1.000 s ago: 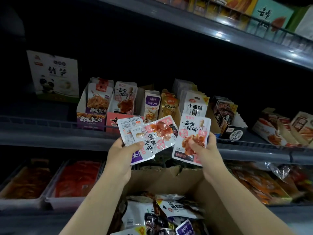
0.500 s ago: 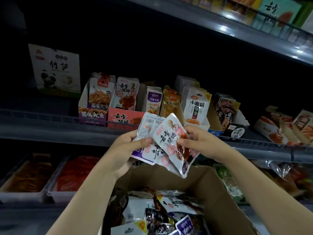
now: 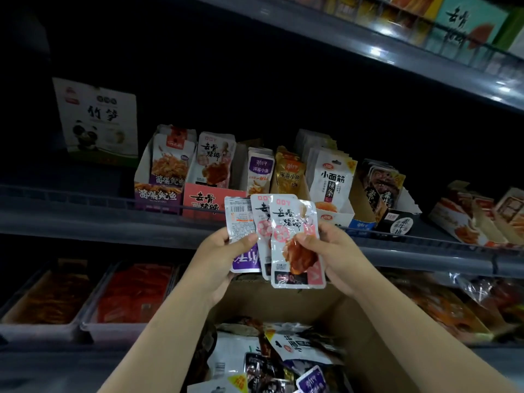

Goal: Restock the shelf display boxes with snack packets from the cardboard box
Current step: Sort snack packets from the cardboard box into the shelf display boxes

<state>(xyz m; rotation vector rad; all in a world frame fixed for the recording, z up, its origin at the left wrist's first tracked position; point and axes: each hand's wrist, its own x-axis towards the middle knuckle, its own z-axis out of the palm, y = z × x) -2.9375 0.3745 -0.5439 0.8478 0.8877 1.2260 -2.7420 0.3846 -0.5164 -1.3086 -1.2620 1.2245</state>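
Note:
Both hands hold a small upright fan of snack packets (image 3: 295, 239) just above the open cardboard box (image 3: 365, 330). My left hand (image 3: 218, 251) grips the back packets with its thumb across them; one shows a barcode, one a purple end. My right hand (image 3: 329, 251) pinches the front pink-and-white packet at its right edge. Behind them on the middle shelf stands the matching pink display box (image 3: 211, 201) with a few of the same packets in it. Mixed packets (image 3: 272, 361) fill the cardboard box.
Other display boxes line the middle shelf (image 3: 85, 222): purple at left (image 3: 158, 194), white noodle-strip box (image 3: 334, 214) and dark ones to the right. A panda-print carton (image 3: 99, 120) stands far left. Trays of red snacks (image 3: 85, 327) fill the lower shelf. An upper shelf (image 3: 397, 52) overhangs.
My right hand brought its separate packet over to the left hand's fan and stood it upright in front. The packets now sit squared together, facing me.

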